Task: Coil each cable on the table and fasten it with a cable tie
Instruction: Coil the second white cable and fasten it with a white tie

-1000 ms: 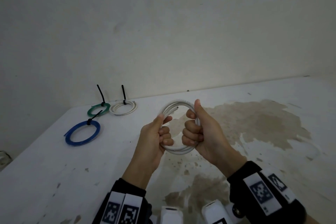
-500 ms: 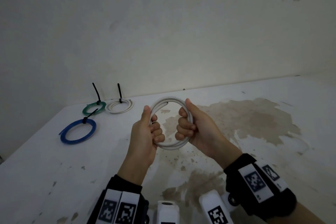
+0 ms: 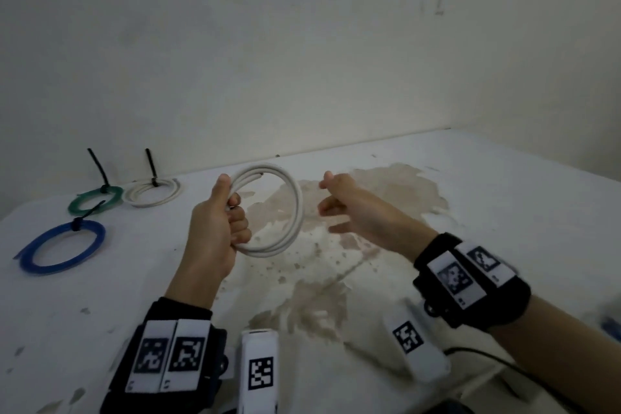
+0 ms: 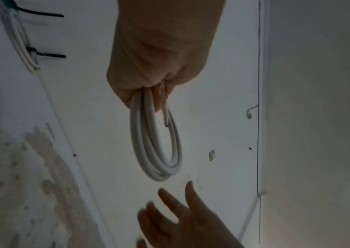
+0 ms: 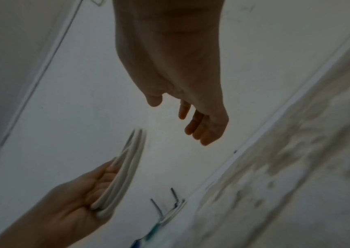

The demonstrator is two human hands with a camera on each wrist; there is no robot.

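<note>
1. Since half a second ago, the right hand (image 3: 353, 208) has let go of the white cable coil (image 3: 268, 212) and drawn off to the right; the left hand (image 3: 215, 228) alone now holds it.
2. This coil hangs in the air above the bench (image 3: 470, 212), standing roughly upright on edge, its open ring facing the person. One cut end (image 4: 165, 120) sticks out loose near the left thumb.
3. Four coils in all: this one in the hand, plus three lying flat at the far left of the bench, namely a blue coil (image 3: 60, 245), a green coil (image 3: 94, 200) and a smaller white coil (image 3: 151, 193).
4. Three black cable ties (image 3: 97, 168), one fastened on each lying coil, two with tails pointing up.
5. Left grip: fingers curled tightly round the left side of the coil, thumb up along it.
6. Right grip: fingers loosely spread and blurred, holding nothing, just beside the coil without touching.
7. A brown stain (image 3: 386, 191) spreads over the bench beneath the hands.
</note>
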